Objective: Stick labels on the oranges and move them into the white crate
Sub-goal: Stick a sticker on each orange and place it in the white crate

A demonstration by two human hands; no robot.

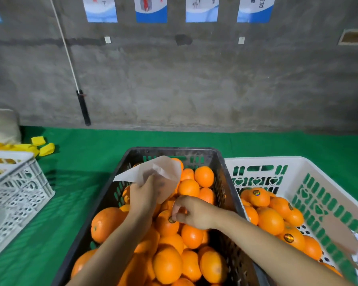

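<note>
— Where were the hands when you looked in?

— Both over the black crate (175,151), which stood at the middle of the green tabletop's (87,153) near edge, heaped with oranges (167,265). The left hand (145,193) was raised above the heap, its grip closed on a label sheet (163,168), pale paper curling up toward the crate's far end.

— And the right?

— The right hand (194,213) was lower and nearer. Its grip was narrow: curled fingertips pinched a small round label (171,219) against the top of one orange (164,226) in the middle of the heap.

— Was there fruit in the other crate?

— Yes. The white crate (281,161) sat at the near right corner, its side touching the black one. Labelled oranges (260,200) lay in it, mostly along the side next to the black crate.

— Anything else about?

— A second white crate (19,188) at the left edge, well apart from the black one, and some yellow pieces (42,146) beyond it toward the far left corner. The far edge met a grey wall (194,89), and a pale pole (70,65) with a black lower end leaned against it.
</note>
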